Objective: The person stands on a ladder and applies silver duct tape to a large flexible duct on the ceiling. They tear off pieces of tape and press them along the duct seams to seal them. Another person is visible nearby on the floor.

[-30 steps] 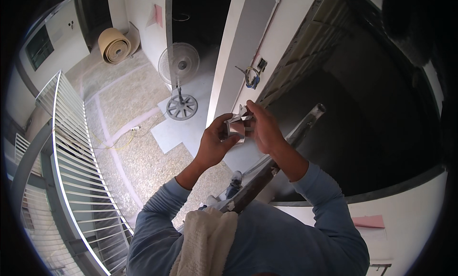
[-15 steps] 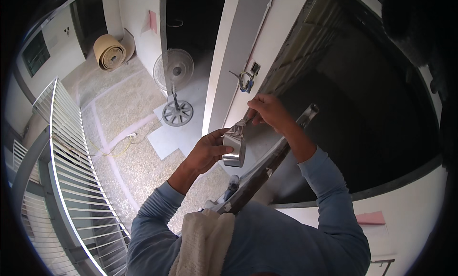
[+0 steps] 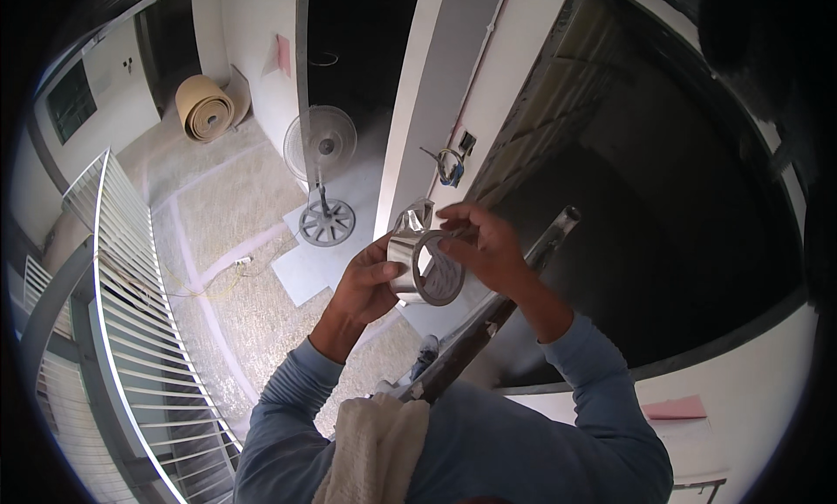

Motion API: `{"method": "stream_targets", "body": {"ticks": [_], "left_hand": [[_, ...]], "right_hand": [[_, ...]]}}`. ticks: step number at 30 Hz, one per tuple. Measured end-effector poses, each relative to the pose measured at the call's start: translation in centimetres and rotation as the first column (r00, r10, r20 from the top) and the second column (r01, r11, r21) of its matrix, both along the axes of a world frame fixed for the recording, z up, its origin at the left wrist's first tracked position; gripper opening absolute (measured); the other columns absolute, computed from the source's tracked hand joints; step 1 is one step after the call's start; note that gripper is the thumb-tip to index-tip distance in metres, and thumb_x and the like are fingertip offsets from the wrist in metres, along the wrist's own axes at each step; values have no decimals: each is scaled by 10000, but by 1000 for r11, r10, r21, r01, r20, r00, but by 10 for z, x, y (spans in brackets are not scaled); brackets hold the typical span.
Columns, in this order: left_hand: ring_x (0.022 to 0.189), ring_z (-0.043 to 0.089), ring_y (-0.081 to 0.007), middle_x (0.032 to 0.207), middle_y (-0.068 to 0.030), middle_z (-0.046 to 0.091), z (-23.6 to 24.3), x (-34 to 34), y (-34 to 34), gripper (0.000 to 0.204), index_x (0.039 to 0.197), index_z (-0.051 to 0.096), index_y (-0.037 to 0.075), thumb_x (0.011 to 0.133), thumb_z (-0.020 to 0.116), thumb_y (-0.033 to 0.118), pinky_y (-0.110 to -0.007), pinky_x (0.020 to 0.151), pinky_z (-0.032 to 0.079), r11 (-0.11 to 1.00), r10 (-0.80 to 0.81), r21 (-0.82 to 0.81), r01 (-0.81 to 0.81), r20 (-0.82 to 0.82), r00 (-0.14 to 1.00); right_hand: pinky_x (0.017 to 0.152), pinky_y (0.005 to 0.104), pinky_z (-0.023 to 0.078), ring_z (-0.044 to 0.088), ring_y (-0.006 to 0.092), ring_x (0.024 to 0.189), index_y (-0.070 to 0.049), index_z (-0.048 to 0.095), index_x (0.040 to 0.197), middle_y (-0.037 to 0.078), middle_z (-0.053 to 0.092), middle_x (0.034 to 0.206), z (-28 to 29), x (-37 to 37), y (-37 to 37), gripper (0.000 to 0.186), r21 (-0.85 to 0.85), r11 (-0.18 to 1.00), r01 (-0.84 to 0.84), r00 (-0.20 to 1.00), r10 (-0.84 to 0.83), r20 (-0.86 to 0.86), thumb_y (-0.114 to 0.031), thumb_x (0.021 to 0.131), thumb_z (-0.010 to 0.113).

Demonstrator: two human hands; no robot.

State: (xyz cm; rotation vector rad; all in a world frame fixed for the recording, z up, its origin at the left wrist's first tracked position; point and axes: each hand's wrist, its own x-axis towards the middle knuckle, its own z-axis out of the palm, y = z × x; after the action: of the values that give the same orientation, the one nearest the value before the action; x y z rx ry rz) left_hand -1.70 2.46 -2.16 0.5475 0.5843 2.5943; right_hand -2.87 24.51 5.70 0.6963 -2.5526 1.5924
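Observation:
A roll of silver foil tape (image 3: 446,282) is held up in front of my chest, its pale printed core turned partly toward me. My left hand (image 3: 366,286) grips the roll from the left, with the thumb on its shiny outer face. A crumpled foil end (image 3: 413,216) sticks up from the far side of the roll. On the right, my right hand (image 3: 495,249) has its thumb at the core and its fingers over the upper rim. Some of those fingertips are hidden. Below the hands, a long dusty metal bar (image 3: 462,345) runs diagonally.
A white railing (image 3: 131,330) lines the left side. A pedestal fan (image 3: 324,146) stands on the floor ahead, and a tan rolled sheet (image 3: 206,112) lies farther back. Loose wires (image 3: 450,167) poke from a wall box. A dark opening lies to the right.
The roll has turned so that its open core shows. My right hand has come off the crumpled foil end and moved down onto the roll's rim.

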Motion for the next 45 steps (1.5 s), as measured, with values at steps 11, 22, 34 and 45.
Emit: {"method": "stream_targets", "body": {"ticks": [11,22,34,45], "left_hand": [[957,749,-289,1091,-169,726,26,-5,1,658,1442,489,-9,888,800,163,-429,899,616,993,-40,106,49,-83,996],[1110,707,-235,1212,-124,698,71,-20,-5,706,1542,374,13,962,719,220,-347,931,555,971,157,-140,-196,-250,955],[980,674,-140,1017,-87,703,138,-14,-17,696,1521,369,-50,951,754,59,-287,884,532,751,410,-218,-623,-586,699],[1261,590,-272,1338,-174,578,177,-20,-28,1120,1539,333,-40,694,972,325,-419,1114,443,259,355,94,-961,-935,4]], "right_hand": [[774,289,552,702,154,892,-6,697,1151,86,734,990,22,9,-22,218,-28,997,68,967,-72,-243,-67,946,737],[800,273,544,683,107,895,-3,670,1076,74,739,978,61,-17,-22,132,-229,966,116,958,-170,-232,-90,981,702],[764,268,548,689,112,857,40,679,1134,81,733,927,98,-60,-31,165,-197,980,21,811,-131,-570,-5,980,641],[871,291,552,699,135,927,16,642,1165,83,725,990,102,-72,-63,205,-367,906,-209,772,-78,-631,52,968,596]]}}
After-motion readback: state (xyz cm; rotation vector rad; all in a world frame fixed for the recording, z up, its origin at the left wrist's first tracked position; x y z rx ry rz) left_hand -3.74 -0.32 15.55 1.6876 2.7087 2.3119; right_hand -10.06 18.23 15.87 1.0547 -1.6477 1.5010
